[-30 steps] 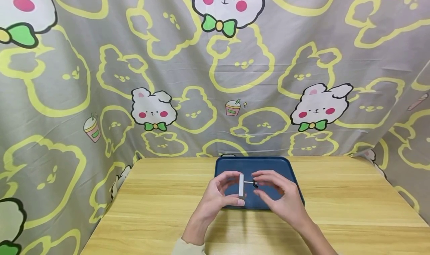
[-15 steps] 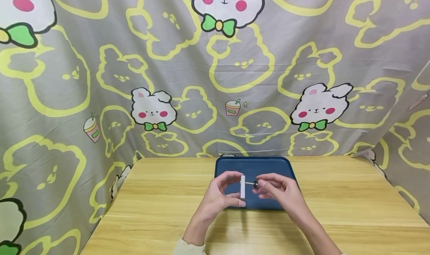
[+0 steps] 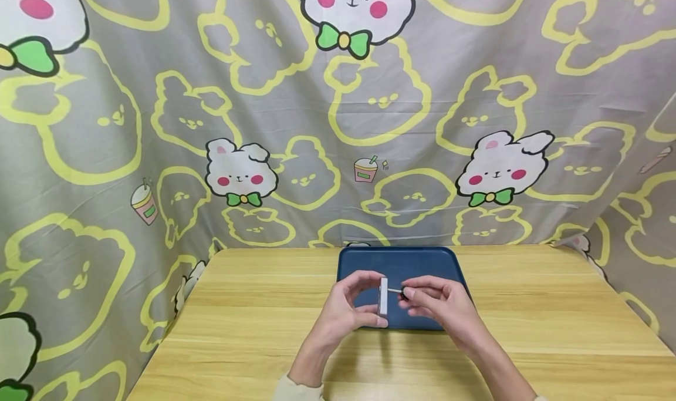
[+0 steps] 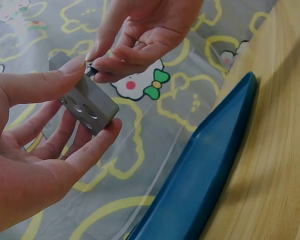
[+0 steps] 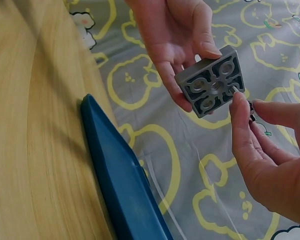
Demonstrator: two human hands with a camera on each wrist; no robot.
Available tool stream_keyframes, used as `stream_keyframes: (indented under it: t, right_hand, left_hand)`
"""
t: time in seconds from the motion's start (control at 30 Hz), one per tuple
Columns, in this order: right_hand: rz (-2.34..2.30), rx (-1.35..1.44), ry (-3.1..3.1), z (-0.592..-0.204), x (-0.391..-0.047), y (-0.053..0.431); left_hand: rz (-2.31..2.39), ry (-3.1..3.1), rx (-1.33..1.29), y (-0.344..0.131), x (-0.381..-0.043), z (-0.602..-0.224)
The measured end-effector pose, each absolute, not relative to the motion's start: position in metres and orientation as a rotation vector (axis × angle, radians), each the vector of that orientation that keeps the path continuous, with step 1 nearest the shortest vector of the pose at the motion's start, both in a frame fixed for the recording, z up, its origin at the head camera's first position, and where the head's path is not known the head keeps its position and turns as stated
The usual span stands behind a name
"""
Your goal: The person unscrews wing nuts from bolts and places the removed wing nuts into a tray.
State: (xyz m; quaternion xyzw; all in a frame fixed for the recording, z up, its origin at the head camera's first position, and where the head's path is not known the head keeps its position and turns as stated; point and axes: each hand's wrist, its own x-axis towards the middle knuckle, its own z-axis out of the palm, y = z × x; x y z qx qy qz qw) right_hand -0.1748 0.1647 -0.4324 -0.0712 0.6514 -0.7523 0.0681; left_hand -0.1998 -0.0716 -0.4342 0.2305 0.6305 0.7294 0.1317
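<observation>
Listing the items at this moment: one grey block (image 5: pixel 210 82), squarish and thick, one face ribbed and pierced by round openings, raised in the air between the hands, well above the bench (image 3: pixel 237 313). One left hand (image 3: pixel 340 304), holding the block by opposite edges, thumb at one, fingertips at the other, the palm standing off it. One thin metal rod (image 3: pixel 395 290), meeting the ribbed face near one corner; how deep it sits cannot be told. One black end piece (image 5: pixel 252 111), at the rod's outer end, partly hidden by fingers. One right hand (image 3: pixel 443 304), narrow, pinching the black end piece between thumb and fingertips. Recent change: a second ago the right thumb and fingers were parted about the black end piece; they have since closed on it, while the block has shifted only slightly and the length of rod in view looks much the same. Significance, by judgement: the rod is under control at its end, the block steadied against it, so a twist or a pull would be possible, with slipping at the small pinch the chief risk. Also present: one blue tray (image 3: pixel 401 260) on the bench; one patterned cloth (image 3: pixel 296 107) hung behind.
</observation>
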Motion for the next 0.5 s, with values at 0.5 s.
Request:
stream_keyframes:
  t: [0.5]
  right_hand:
    - [-2.143,-0.469,2.511,-0.4358,-0.1705,0.1551]
  left_hand:
    - [2.139,1.818,0.625,-0.0727,-0.2003,-0.4346]
